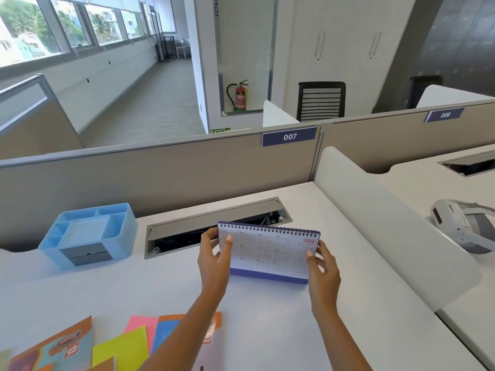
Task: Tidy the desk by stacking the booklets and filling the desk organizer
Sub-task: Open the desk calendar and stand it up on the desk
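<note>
— Desk calendar (270,254) position?
— Upright, mid-table (267,330). Left hand (214,259) and right hand (322,271) each pinch one end, thumbs on its front.
— Task items?
— Blue desk organizer (88,234) back left; booklets (53,346) loose at near edge.

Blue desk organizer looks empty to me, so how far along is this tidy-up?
Barely begun. Done: nothing that shows; the blue desk organizer has nothing in its open compartments. In hand: the left hand and right hand grip the 2026 desk calendar by its sides, upright. Left: the booklets lie unstacked at the near edge among yellow and pink sticky notes.
</note>
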Demonstrator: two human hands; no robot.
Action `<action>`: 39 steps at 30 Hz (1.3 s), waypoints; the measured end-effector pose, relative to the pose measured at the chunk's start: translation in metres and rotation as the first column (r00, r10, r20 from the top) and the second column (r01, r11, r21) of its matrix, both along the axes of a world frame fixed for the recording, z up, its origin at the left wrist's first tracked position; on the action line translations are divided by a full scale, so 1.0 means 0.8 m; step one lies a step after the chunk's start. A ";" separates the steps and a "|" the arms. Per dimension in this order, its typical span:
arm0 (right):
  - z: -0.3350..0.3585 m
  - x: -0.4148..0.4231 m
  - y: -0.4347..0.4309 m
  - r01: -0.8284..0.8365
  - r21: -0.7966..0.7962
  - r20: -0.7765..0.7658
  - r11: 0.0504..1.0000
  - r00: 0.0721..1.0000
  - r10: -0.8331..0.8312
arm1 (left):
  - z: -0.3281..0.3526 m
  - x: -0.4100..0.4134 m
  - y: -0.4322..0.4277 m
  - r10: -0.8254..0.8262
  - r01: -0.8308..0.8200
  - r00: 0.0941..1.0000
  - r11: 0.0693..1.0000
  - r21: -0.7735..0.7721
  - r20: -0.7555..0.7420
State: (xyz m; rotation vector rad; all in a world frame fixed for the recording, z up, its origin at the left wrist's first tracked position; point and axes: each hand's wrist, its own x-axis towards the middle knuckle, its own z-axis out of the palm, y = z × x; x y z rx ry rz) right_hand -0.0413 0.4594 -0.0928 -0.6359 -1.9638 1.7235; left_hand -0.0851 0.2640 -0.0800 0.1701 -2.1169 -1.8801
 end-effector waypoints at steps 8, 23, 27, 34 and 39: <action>-0.009 0.008 0.004 -0.161 -0.004 0.034 0.987 0.986 0.161 | -0.021 0.008 -0.022 -0.139 0.141 0.989 0.990 -0.031 0.045; -0.045 0.010 0.007 -0.193 0.026 0.155 0.981 0.970 0.187 | -0.052 0.016 -0.031 -0.231 0.271 0.931 0.956 -0.114 0.284; -0.047 0.014 -0.001 -0.170 0.036 0.159 0.985 0.974 0.163 | -0.055 0.023 -0.033 -0.289 0.354 0.895 0.924 -0.145 0.340; -0.079 0.040 -0.019 -0.040 0.091 0.264 0.995 0.964 0.015 | -0.074 0.057 -0.057 -0.216 0.359 0.897 0.865 -0.351 0.385; -0.110 0.070 -0.079 -0.064 0.333 0.318 0.941 0.947 -0.048 | -0.093 0.119 -0.125 -0.166 0.365 0.931 0.499 -0.786 0.327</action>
